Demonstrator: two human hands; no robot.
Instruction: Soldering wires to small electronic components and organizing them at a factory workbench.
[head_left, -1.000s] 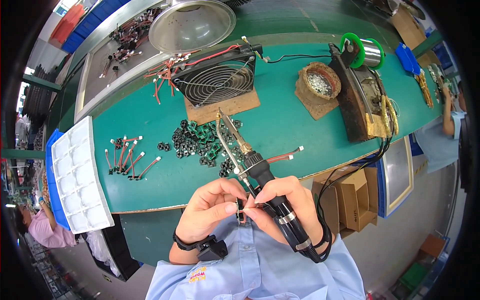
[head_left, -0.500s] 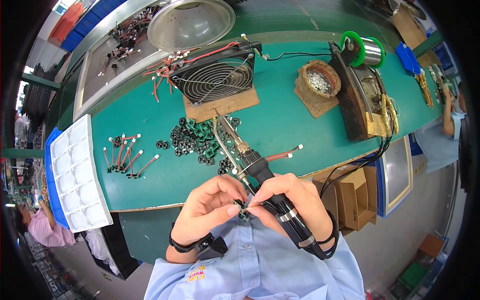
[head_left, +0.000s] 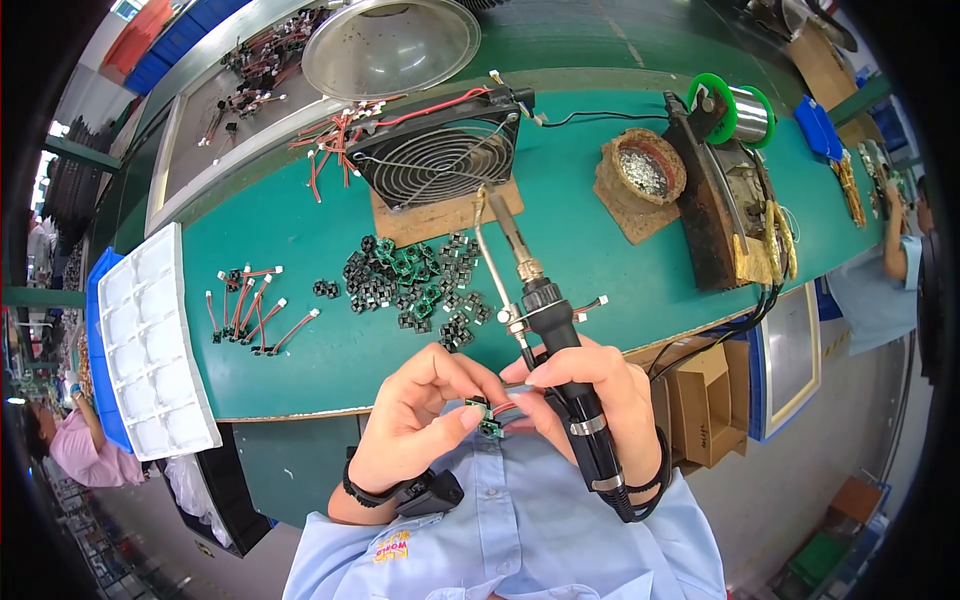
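At the far left, a blue tray (head_left: 106, 310) peeks out from under a white tray (head_left: 150, 345) with little square pockets. They are at the end of the green table (head_left: 250, 385). Next, some small parts with red wires (head_left: 250, 318) lie in a loose bunch. Then comes the left hand (head_left: 415, 415), close to the person's tummy, just past the table's front edge. Its grip is clamped on a little green board (head_left: 489, 422), pinched by the thumb and fingers. Behind it on the table is a pile of black and green parts (head_left: 405, 280), and behind that a black fan (head_left: 440, 165) stands on a brown board (head_left: 487, 203). Thin reddish wires (head_left: 507, 408) go from the little green board to the right hand (head_left: 600, 395). That hand's grip is wrapped around a black soldering iron (head_left: 548, 305), which points up and away from the person. The fingertips are by the wires too. Farther right, a brown pot (head_left: 612, 178) holds silvery bits. Beside it is a dark stand (head_left: 705, 210), with a green spool (head_left: 709, 92) of silver wire at its back end.
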